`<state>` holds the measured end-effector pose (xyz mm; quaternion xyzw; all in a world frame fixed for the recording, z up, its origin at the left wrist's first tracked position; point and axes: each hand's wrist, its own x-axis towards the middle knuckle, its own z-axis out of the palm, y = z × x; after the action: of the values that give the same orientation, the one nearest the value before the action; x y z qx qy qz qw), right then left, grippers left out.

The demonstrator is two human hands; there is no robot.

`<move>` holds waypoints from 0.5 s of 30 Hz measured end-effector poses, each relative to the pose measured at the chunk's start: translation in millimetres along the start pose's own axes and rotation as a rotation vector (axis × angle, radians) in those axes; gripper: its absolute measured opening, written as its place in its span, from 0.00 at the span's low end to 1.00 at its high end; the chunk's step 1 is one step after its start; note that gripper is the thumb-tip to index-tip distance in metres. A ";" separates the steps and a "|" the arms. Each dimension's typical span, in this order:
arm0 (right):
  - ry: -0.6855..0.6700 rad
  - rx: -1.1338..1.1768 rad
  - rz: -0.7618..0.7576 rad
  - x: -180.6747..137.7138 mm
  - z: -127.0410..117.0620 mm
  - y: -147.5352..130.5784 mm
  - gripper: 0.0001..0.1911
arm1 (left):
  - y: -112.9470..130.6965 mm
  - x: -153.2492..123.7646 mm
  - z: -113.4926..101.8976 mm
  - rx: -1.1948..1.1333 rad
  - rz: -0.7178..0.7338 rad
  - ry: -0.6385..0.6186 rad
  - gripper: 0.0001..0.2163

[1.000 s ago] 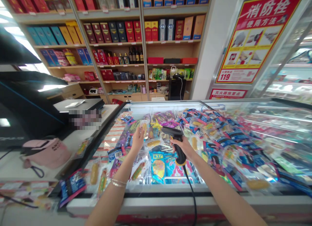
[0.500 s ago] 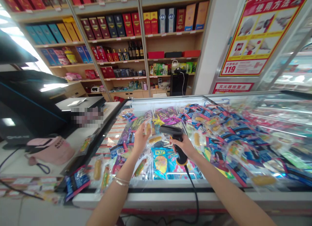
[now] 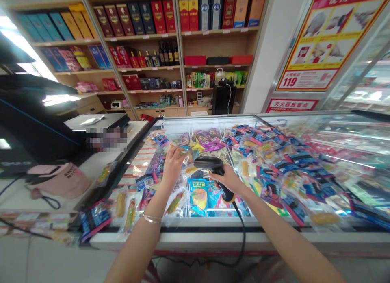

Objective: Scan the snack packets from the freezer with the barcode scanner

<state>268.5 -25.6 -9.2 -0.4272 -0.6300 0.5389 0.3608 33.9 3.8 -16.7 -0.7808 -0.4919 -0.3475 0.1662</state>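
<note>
My right hand (image 3: 230, 178) is wrapped round the handle of a black barcode scanner (image 3: 209, 163), whose head points left. A cable runs down from its handle. My left hand (image 3: 173, 163) is closed on a clear snack packet (image 3: 189, 156) just left of the scanner head; its fingers partly hide it. Below the scanner's front lies another clear packet with a yellowish sausage-like snack (image 3: 191, 170); I cannot tell whether my right fingertips touch it. Under my hands are blue snack bags (image 3: 199, 197) and a packet with a coloured filling (image 3: 176, 202).
A glass-topped chest freezer (image 3: 146, 234) carries many scattered snack packets, heaped at right (image 3: 292, 165). On the left counter stand a pink bag (image 3: 61, 181) and a black monitor (image 3: 33, 124). Shelves of boxes (image 3: 140, 51) rise behind. The scanner's cable (image 3: 243, 234) hangs over the front edge.
My left hand has turned and shifted slightly left and up, its packet now more covered by the fingers. The scanner has moved slightly left. The whole view has tilted down a little.
</note>
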 end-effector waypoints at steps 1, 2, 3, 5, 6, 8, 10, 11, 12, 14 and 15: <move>-0.008 -0.017 -0.001 -1.2 -0.1 -1.4 0.10 | -2.4 0.0 0.7 -0.034 0.034 0.038 0.19; -0.016 -0.045 -0.002 -2.4 -0.4 -2.7 0.09 | -4.7 0.1 1.2 -0.069 0.067 0.073 0.19; -0.022 -0.083 -0.006 -3.7 -0.8 -4.0 0.09 | -6.8 0.2 1.5 -0.102 0.096 0.100 0.19; -0.044 -0.170 -0.019 -6.2 -1.7 -6.0 0.09 | -9.7 0.4 1.4 -0.163 0.133 0.135 0.19; -0.056 -0.207 -0.026 -7.3 -2.0 -6.7 0.09 | -10.4 0.4 1.1 -0.191 0.142 0.147 0.18; -0.070 -0.257 -0.036 -9.0 -2.0 -7.5 0.09 | -10.8 0.4 0.3 -0.241 0.143 0.166 0.18; -0.065 -0.288 -0.038 -10.1 -1.3 -7.9 0.11 | -10.0 0.5 -0.6 -0.280 0.138 0.174 0.17; -0.059 -0.298 -0.039 -10.3 -0.8 -8.1 0.11 | -9.4 0.7 -1.0 -0.295 0.136 0.173 0.17; -0.054 -0.303 -0.038 -10.5 -0.3 -8.4 0.11 | -8.8 0.9 -1.4 -0.307 0.135 0.168 0.17; -0.041 -0.296 -0.037 -10.7 0.4 -8.8 0.11 | -7.7 1.7 -1.9 -0.327 0.140 0.163 0.17; -0.037 -0.287 -0.039 -10.6 0.5 -8.9 0.11 | -7.4 2.1 -1.8 -0.333 0.143 0.158 0.17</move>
<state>270.6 -36.2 -0.4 -0.4521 -0.7153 0.4439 0.2948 27.3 7.4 -14.6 -0.8007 -0.3563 -0.4717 0.0972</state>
